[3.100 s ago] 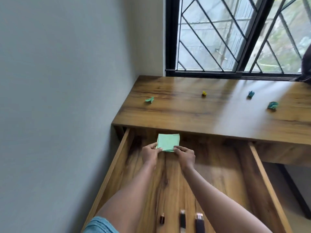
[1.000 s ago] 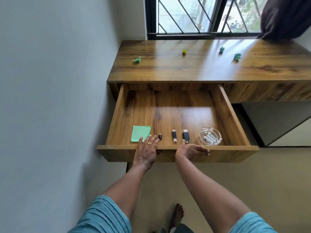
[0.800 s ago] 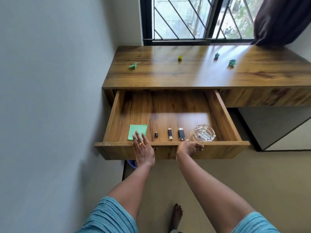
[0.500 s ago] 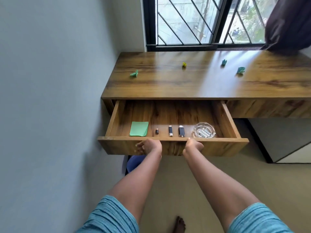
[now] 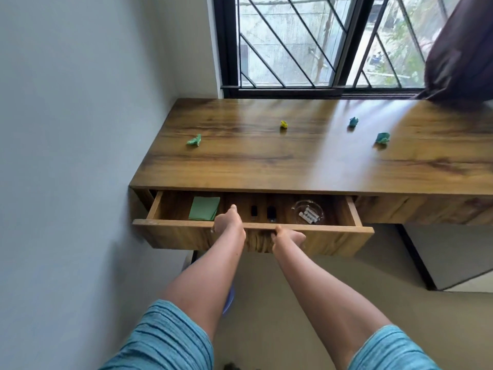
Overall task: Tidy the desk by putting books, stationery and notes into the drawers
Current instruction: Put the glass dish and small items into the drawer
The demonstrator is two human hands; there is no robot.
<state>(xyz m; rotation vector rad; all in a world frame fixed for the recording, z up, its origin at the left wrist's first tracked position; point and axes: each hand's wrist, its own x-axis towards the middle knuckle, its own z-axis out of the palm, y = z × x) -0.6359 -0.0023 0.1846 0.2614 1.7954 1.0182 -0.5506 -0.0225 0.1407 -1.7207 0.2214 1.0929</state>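
**Notes (image 5: 204,208) stowed, drawer (image 5: 173,233) gripped**

The green notes lie in the part-open drawer, at ten o'clock from the left hand (image 5: 229,226). It and the right hand (image 5: 289,237) both clasp the drawer front, thumbs over its rim, arms stretched out.

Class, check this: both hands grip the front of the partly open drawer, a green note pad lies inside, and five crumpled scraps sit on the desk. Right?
No. The head view shows four crumpled scraps on the desk, not five. The left hand, right hand, drawer and green note pad are as stated.
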